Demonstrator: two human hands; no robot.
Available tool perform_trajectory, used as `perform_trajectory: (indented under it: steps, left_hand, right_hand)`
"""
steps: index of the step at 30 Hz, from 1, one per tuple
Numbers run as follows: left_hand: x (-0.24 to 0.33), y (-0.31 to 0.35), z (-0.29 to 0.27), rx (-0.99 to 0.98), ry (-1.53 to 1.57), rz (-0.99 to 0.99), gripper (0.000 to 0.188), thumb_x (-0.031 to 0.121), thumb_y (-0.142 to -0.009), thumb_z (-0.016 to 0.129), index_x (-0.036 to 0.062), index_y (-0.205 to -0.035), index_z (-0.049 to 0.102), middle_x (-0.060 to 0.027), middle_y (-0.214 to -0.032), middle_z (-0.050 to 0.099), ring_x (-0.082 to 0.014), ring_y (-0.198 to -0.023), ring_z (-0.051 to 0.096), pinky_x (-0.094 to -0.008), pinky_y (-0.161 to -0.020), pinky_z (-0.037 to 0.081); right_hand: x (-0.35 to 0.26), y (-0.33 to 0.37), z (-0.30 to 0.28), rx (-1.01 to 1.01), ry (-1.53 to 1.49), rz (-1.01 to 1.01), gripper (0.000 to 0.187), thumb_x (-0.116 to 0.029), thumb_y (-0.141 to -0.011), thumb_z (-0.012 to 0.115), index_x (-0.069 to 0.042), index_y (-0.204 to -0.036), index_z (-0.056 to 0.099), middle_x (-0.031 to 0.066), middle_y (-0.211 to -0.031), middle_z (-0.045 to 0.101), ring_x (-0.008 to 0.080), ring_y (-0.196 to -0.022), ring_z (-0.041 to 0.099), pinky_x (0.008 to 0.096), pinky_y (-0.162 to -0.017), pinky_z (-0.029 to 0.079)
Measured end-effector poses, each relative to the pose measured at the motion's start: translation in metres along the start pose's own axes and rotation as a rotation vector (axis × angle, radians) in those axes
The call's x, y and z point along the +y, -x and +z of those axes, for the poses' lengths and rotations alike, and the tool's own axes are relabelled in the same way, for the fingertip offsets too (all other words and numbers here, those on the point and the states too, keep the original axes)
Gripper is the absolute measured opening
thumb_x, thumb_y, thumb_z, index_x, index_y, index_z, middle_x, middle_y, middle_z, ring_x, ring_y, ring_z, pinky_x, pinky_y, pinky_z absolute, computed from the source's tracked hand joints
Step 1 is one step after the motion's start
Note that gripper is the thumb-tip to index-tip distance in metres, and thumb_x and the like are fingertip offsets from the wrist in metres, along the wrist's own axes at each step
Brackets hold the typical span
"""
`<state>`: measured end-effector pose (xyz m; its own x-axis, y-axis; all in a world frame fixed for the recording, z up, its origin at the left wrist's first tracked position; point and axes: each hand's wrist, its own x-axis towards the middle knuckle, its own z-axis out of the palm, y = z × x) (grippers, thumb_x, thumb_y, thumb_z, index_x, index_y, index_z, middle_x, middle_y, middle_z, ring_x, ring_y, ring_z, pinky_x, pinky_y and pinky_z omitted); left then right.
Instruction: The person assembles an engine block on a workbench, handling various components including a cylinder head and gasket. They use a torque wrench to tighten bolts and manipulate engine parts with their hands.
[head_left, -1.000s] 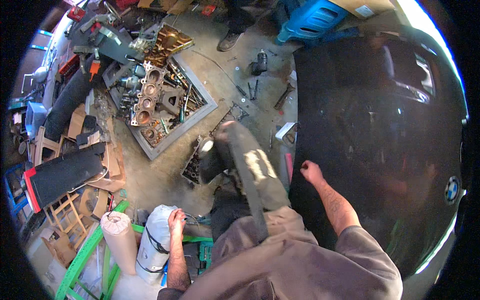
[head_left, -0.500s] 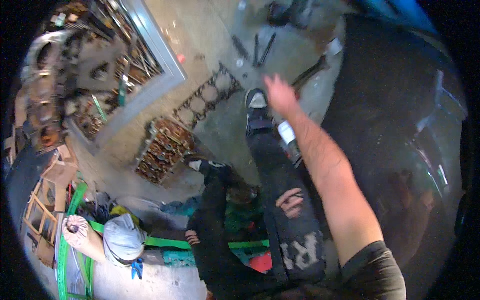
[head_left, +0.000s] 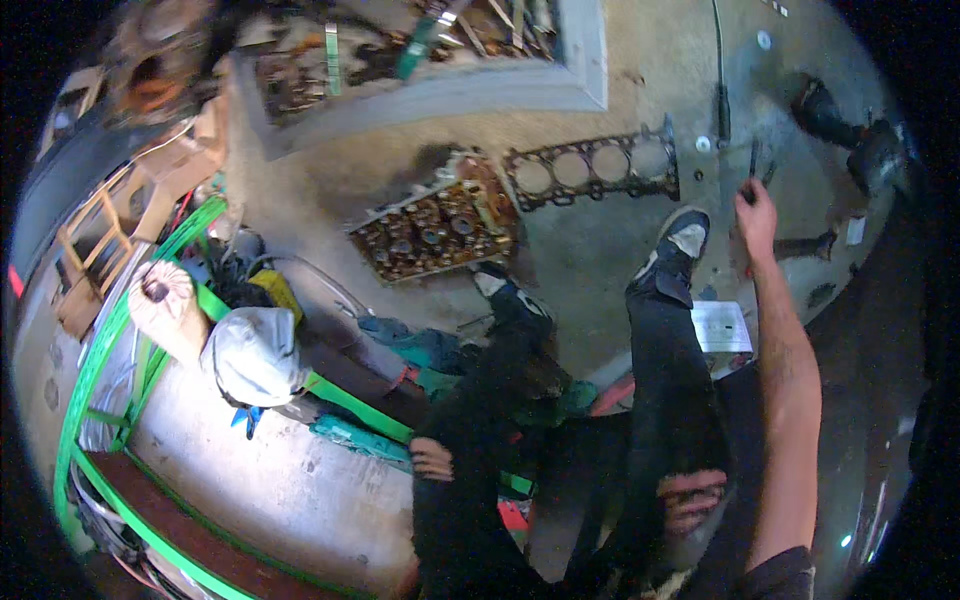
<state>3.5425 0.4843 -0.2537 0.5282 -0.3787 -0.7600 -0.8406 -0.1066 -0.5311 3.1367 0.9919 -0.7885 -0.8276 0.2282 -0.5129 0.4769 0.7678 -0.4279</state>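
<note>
My right hand [head_left: 757, 222] reaches down to the concrete floor beyond my right shoe [head_left: 683, 245]. Its fingers are closed around a thin, dark, rod-like tool [head_left: 754, 160] whose exact kind I cannot make out. Left of it lies a long dark bar [head_left: 722, 115]. A flat metal part [head_left: 805, 246] rests on the floor just right of my wrist. Nearer, a white sheet of paper [head_left: 721, 327] lies beside my right leg. To the left are an engine head gasket [head_left: 590, 168] with round openings and an oily cylinder head [head_left: 430, 232]. My left hand does not show.
A grey-framed tray [head_left: 500, 100] full of greasy parts and tools stands at the far left. Black parts [head_left: 830, 112] lie at the far right. On the near left stands a green-framed cart [head_left: 90, 440], with a grey cloth bundle [head_left: 255, 352] by its edge.
The view has turned, so the floor items appear rotated and shifted. My right hand, blurred with fingers extended near several dark bars before, is now closed on a thin dark tool.
</note>
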Motion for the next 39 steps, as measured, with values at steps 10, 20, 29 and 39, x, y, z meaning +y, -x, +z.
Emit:
perform_trajectory:
  steps: [10, 20, 29, 39]
  left_hand:
    - [0.083, -0.076, -0.124, -0.089, 0.19, 0.774, 0.024, 0.012, -0.088, 0.059, 0.0031, -0.111, 0.057, -0.0095, -0.095, 0.064, -0.018, -0.086, 0.06, -0.0307, -0.077, 0.049]
    - [0.241, 0.311, -0.299, 0.506, -0.344, 2.186, 0.064, 0.012, -0.073, 0.067, 0.0103, -0.133, 0.044, -0.0145, -0.135, 0.042, -0.0333, -0.13, 0.035, -0.0503, -0.108, 0.023]
    - [0.258, 0.263, -0.436, 0.114, -0.231, 2.035, 0.019, 0.006, -0.078, 0.062, -0.0014, -0.096, 0.06, -0.0169, -0.092, 0.063, -0.0349, -0.084, 0.062, -0.0398, -0.071, 0.05]
    - [0.492, 0.254, -0.592, -0.543, 0.038, 1.808, 0.022, 0.012, -0.087, 0.058, 0.0027, -0.107, 0.06, -0.0072, -0.102, 0.062, -0.0177, -0.101, 0.058, -0.0306, -0.089, 0.045]
  right_hand:
    - [-0.319, 0.272, -0.204, -0.266, -0.616, 0.086, 0.015, -0.007, -0.076, 0.067, -0.001, -0.087, 0.06, 0.0037, -0.078, 0.06, 0.0133, -0.069, 0.056, 0.0278, -0.062, 0.047]
    - [-0.714, 0.443, -0.277, -0.746, -0.425, -0.796, 0.026, -0.018, -0.083, 0.067, 0.0, -0.101, 0.062, 0.0134, -0.099, 0.066, 0.0232, -0.092, 0.062, 0.0334, -0.083, 0.047]
    - [-0.878, 0.46, -0.217, -1.223, -0.446, -0.436, 0.034, -0.033, -0.086, 0.064, -0.005, -0.104, 0.058, -0.001, -0.073, 0.055, 0.0083, -0.058, 0.046, 0.0245, -0.052, 0.039]
    - [-1.052, 0.37, -0.171, -0.731, -0.081, -0.526, 0.039, -0.042, -0.085, 0.059, -0.007, -0.101, 0.064, 0.0173, -0.088, 0.065, 0.0309, -0.082, 0.063, 0.0401, -0.074, 0.049]
